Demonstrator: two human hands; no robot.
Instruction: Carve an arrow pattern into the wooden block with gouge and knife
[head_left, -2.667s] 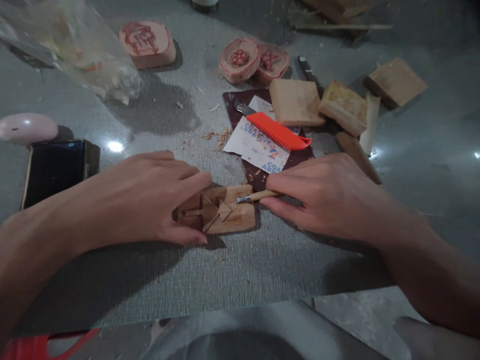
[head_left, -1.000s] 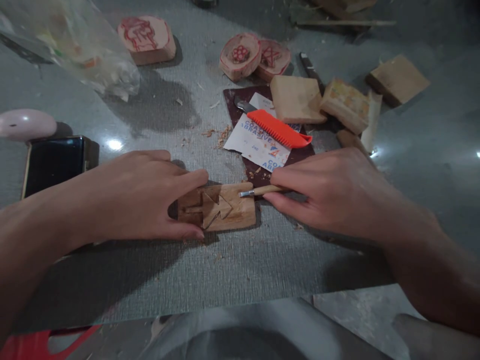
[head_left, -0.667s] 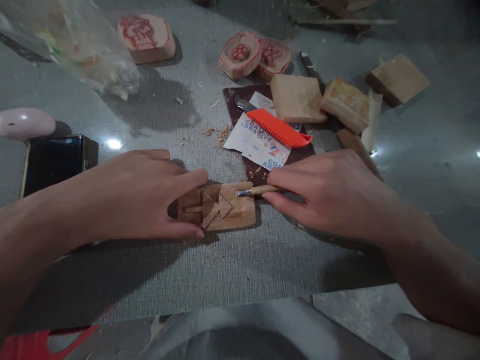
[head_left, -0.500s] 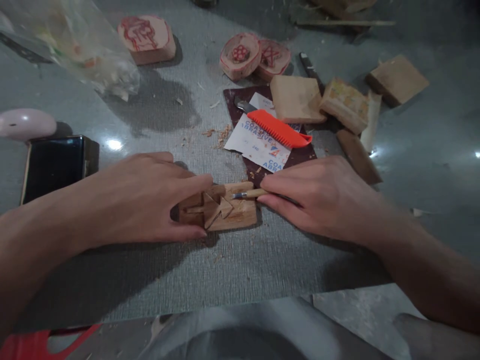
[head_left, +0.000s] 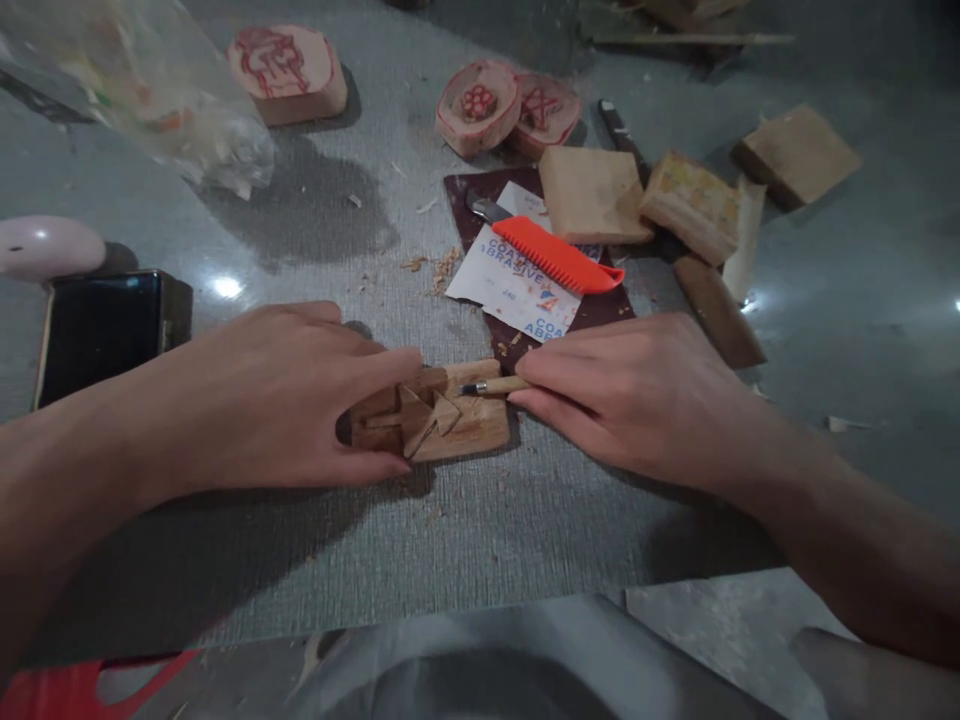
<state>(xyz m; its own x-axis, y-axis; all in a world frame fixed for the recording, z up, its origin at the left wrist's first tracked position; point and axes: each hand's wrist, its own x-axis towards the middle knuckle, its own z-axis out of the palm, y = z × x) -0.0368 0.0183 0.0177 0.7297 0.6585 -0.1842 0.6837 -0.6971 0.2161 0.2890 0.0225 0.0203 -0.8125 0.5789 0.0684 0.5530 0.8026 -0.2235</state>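
A small wooden block [head_left: 480, 428] with a carved relief of a triangle and a bar lies flat on the table. My left hand [head_left: 300, 400] grips its left end, thumb along the near edge and fingers over the far edge. In my right hand [head_left: 622, 395] is a carving chisel [head_left: 499, 385], pinched by its wooden handle. The chisel's metal tip rests on the block's upper face, just right of the triangle shape. The rest of the handle is hidden under my right palm.
An orange utility knife [head_left: 555, 255] lies on abrasive paper [head_left: 487, 275] beyond the block. Plain wooden blocks [head_left: 596, 195] sit at the back right. Red-marked carved pieces [head_left: 478, 108] stand farther back. A phone [head_left: 101, 335], a pink rounded object [head_left: 49, 248] and a plastic bag [head_left: 172, 100] are at left.
The chisel tip has shifted slightly left on the block, with my right hand following. The whole view has drifted a little, and my left hand keeps its hold.
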